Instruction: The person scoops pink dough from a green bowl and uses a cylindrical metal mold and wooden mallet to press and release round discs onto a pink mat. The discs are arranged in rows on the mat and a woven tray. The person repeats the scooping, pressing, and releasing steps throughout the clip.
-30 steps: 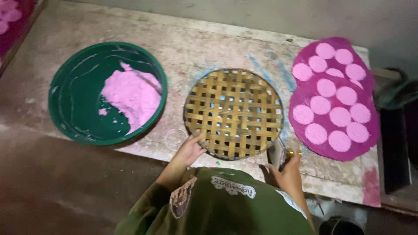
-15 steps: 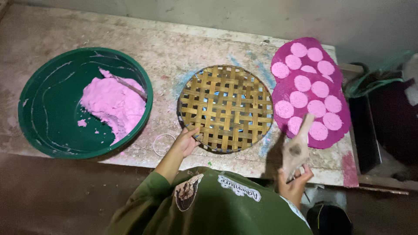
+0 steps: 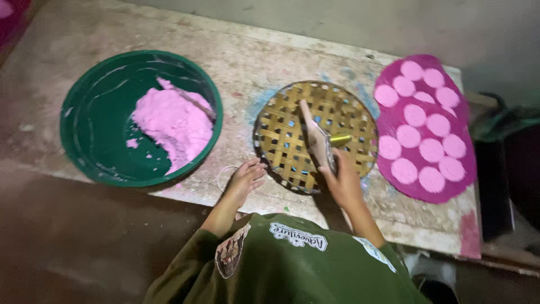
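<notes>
- The right hand [image 3: 344, 183] is clenched around a flat wooden paddle [image 3: 316, 137], gripping it at its near end.
- The blade of the paddle points far and a little to the left, and it lies across the middle of a round woven bamboo tray [image 3: 284, 138].
- A small yellow cylinder [image 3: 341, 138] shows just to the right of the paddle, over the tray. I cannot tell if it belongs to the paddle or lies on the tray.
- The left hand [image 3: 246, 179] is released and holds nothing. Its fingers are spread, and it rests on the table [image 3: 247, 62] just beside the near left rim of the tray.
- A thin pale ring [image 3: 220, 175] lies on the table, touching the left side of this hand.
- The tray sits on the table between two other things.
- To the left, apart from the tray, stands a large green basin [image 3: 90, 121] with a heap of pink dough [image 3: 171, 124] in its right half.
- To the right, just beside the tray, lies a dark pink mat [image 3: 467, 169] with many round, light pink discs [image 3: 432, 150] in rows on it.
- The person wears a dark green shirt [image 3: 298, 270], seen at the near edge of the view.
- The table surface is pale, worn and stained.
</notes>
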